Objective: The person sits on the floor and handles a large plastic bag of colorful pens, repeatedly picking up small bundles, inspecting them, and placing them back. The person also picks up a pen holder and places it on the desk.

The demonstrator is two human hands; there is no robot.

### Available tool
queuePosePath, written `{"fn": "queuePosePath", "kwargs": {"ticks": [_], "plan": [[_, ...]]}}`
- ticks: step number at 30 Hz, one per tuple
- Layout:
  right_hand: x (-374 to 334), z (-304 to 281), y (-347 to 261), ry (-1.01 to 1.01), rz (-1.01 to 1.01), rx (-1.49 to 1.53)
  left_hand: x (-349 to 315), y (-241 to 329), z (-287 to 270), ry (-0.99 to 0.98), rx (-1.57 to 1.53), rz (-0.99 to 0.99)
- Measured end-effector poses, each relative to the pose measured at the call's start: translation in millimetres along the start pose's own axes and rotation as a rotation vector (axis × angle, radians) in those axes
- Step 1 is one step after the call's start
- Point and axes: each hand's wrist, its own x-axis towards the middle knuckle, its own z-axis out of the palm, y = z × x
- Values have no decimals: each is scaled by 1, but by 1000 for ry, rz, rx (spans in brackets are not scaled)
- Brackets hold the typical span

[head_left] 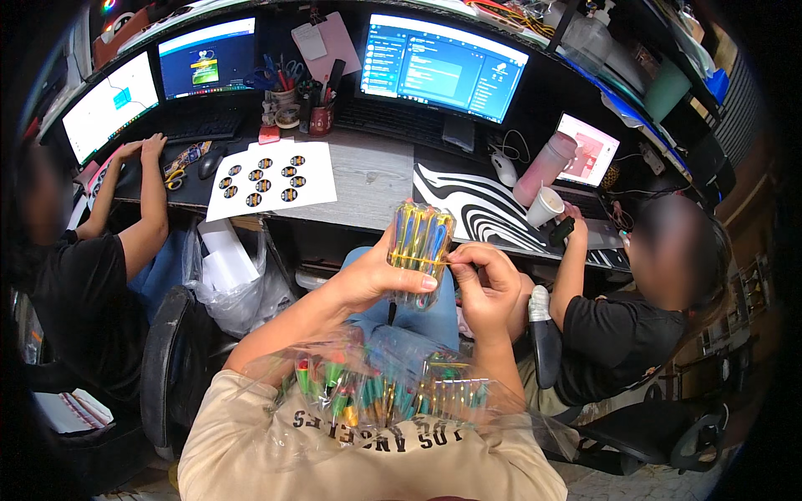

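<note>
My left hand [368, 277] is wrapped round a bundle of shiny gold, blue and multicoloured pen-like sticks [422, 230] in clear plastic, held upright above my lap. A thin yellow band, seemingly a rubber band [407, 257], runs across the bundle's middle. At its right side, the fingers of my right hand [489, 284] pinch the band close to the bundle. Against my chest and lap lies a clear plastic bag [376, 388] with many similar slim pieces in green, teal, red and gold.
A white sheet with round black stickers [271, 177] lies on the grey desk [368, 171]. Co-workers sit on both sides, hands at a keyboard [205, 125] and a laptop [606, 234]. A pink tumbler [545, 169] and white cup [545, 205] stand right. A plastic bag [238, 288] hangs left.
</note>
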Motion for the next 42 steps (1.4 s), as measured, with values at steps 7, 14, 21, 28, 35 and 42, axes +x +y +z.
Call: {"fn": "queuePosePath", "kwargs": {"ticks": [7,14,21,28,35,42], "plan": [[12,-16,-3,-220,251,456,1,0,1,-38,98,-103],[54,-19,9,-216,189,133,0,-5,6,-286,226,-362],[75,-18,14,-416,176,-85,4,-15,4,-275,294,-230],[67,-22,8,-479,60,8,7,-19,1,-316,294,-164],[71,-28,4,-363,-149,-91,5,-19,-1,-451,508,-100],[73,-30,4,-228,-344,-226,6,-22,-2,-412,285,-166]]}}
